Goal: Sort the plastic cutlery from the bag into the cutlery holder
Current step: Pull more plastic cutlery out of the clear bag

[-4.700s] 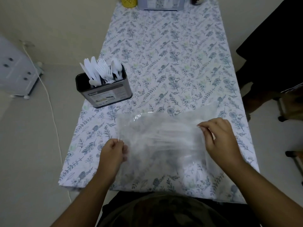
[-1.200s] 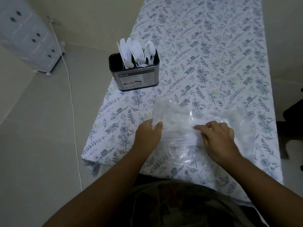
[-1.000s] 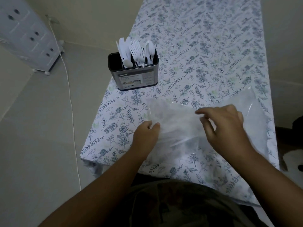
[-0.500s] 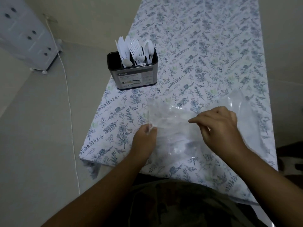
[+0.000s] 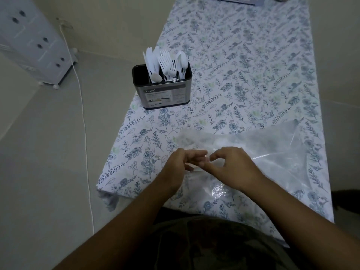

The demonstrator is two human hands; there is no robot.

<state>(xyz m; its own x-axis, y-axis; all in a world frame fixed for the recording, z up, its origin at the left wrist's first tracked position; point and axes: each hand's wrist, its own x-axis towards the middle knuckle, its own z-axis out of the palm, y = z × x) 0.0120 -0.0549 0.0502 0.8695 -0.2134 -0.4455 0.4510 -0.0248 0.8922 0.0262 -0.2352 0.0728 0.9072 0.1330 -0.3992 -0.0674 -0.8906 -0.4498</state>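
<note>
Clear plastic bag [image 5: 272, 152] lies flat on the floral tablecloth [image 5: 243, 75] at the near end of the table. Left hand [image 5: 181, 164] and right hand [image 5: 231, 166] meet at the bag's left end — fingers of both curled, pinching the film between them. What lies inside the bag is too blurred to tell. Cutlery holder [image 5: 165, 92] stands upright near the table's left edge, well apart from the bag — white cutlery [image 5: 165, 63] upright in it.
</note>
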